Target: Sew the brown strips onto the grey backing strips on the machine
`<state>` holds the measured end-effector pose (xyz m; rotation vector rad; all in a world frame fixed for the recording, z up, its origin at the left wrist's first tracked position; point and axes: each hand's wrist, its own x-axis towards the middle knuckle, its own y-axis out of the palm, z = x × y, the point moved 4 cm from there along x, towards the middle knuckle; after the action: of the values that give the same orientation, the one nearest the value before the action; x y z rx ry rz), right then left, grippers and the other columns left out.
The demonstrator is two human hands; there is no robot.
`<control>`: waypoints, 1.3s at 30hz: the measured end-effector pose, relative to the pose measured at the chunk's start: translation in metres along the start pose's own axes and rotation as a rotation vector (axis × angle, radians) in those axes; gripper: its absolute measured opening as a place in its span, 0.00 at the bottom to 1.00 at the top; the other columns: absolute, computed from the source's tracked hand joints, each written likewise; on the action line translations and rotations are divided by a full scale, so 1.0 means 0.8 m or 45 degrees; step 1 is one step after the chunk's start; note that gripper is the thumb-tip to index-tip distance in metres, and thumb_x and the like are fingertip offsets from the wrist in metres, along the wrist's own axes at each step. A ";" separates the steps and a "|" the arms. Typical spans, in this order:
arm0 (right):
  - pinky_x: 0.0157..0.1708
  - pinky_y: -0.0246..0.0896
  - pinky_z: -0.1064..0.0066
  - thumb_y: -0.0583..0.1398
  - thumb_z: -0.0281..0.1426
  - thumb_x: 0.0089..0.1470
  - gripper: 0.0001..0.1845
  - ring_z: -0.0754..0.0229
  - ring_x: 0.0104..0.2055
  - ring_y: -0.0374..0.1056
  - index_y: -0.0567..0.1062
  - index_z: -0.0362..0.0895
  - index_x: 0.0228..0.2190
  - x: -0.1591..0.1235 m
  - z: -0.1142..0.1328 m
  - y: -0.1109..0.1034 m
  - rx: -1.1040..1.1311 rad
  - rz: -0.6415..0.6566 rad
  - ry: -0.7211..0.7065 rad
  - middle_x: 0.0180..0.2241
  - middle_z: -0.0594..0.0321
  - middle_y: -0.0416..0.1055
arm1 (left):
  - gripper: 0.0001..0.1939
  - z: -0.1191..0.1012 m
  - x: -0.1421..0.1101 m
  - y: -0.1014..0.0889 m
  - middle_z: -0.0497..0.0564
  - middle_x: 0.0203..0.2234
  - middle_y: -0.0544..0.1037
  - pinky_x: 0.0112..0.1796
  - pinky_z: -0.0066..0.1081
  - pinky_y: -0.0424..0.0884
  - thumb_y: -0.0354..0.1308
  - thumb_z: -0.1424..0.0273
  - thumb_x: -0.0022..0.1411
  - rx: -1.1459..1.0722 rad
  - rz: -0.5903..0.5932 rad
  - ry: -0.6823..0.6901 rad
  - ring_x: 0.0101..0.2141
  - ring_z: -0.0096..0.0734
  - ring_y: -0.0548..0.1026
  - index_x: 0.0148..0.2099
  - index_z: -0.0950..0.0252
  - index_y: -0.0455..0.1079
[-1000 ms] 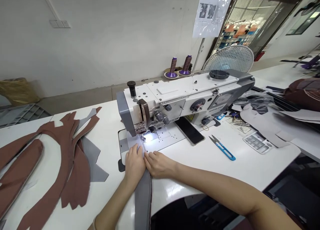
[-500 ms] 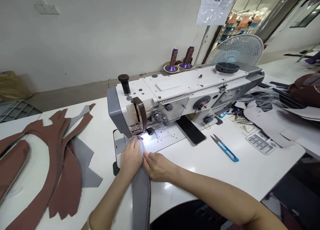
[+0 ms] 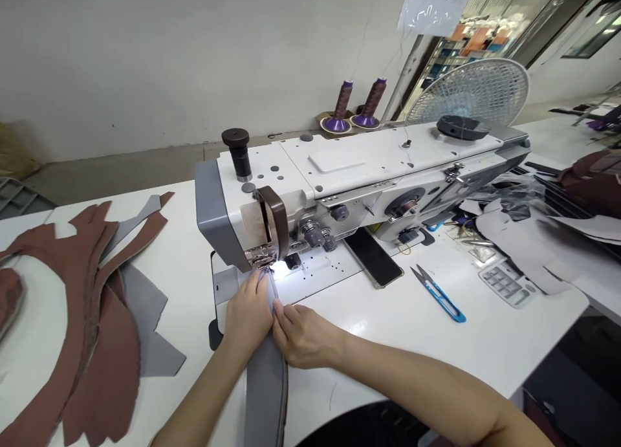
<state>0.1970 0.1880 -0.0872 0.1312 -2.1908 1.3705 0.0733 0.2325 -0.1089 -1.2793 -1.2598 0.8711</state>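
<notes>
At the sewing machine (image 3: 354, 175), the grey strip (image 3: 264, 389) is being partly hidden by the flattened left hand (image 3: 248, 311) and pinched at its edge by the curled right hand (image 3: 303, 335). Brown pieces (image 3: 77, 317) are being cropped by the view's left edge; rightward, open surface (image 3: 376, 311) is being bounded by blue snips (image 3: 440, 298).

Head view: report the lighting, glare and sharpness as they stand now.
Head view, the sewing machine has a white glow washing out detail near its needle; head view, soft glare marks the white table; head view, print on the hanging sheet is too faint to read.
</notes>
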 end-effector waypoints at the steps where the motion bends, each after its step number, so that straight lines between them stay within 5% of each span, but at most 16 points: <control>1: 0.19 0.59 0.67 0.49 0.17 0.55 0.14 0.55 0.25 0.65 0.74 0.27 0.34 0.001 0.000 0.000 -0.002 0.002 0.005 0.34 0.34 0.74 | 0.21 0.001 0.001 0.000 0.59 0.57 0.70 0.42 0.37 0.76 0.50 0.79 0.56 -0.007 -0.006 0.007 0.51 0.44 0.73 0.53 0.66 0.68; 14: 0.17 0.57 0.68 0.49 0.17 0.54 0.13 0.55 0.24 0.65 0.74 0.28 0.32 0.003 0.005 -0.001 0.004 -0.001 0.008 0.31 0.35 0.73 | 0.15 -0.002 -0.007 -0.005 0.58 0.57 0.70 0.44 0.35 0.73 0.53 0.75 0.60 0.097 0.081 0.042 0.50 0.42 0.73 0.49 0.65 0.70; 25: 0.17 0.56 0.67 0.49 0.16 0.52 0.14 0.56 0.22 0.64 0.75 0.29 0.29 0.007 -0.013 0.004 0.020 -0.014 0.058 0.33 0.34 0.74 | 0.13 0.003 -0.004 -0.005 0.62 0.51 0.74 0.40 0.38 0.73 0.47 0.75 0.64 0.122 -0.153 0.176 0.42 0.44 0.75 0.45 0.67 0.72; 39: 0.16 0.59 0.66 0.48 0.16 0.53 0.15 0.55 0.23 0.64 0.74 0.28 0.32 0.005 -0.014 0.014 0.074 0.079 0.064 0.38 0.30 0.73 | 0.17 0.007 -0.002 -0.001 0.61 0.47 0.77 0.41 0.38 0.72 0.46 0.77 0.63 0.153 -0.245 0.175 0.42 0.43 0.74 0.48 0.69 0.73</control>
<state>0.1942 0.2034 -0.0906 0.0502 -2.1306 1.4566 0.0676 0.2319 -0.1095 -1.0839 -1.1817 0.6985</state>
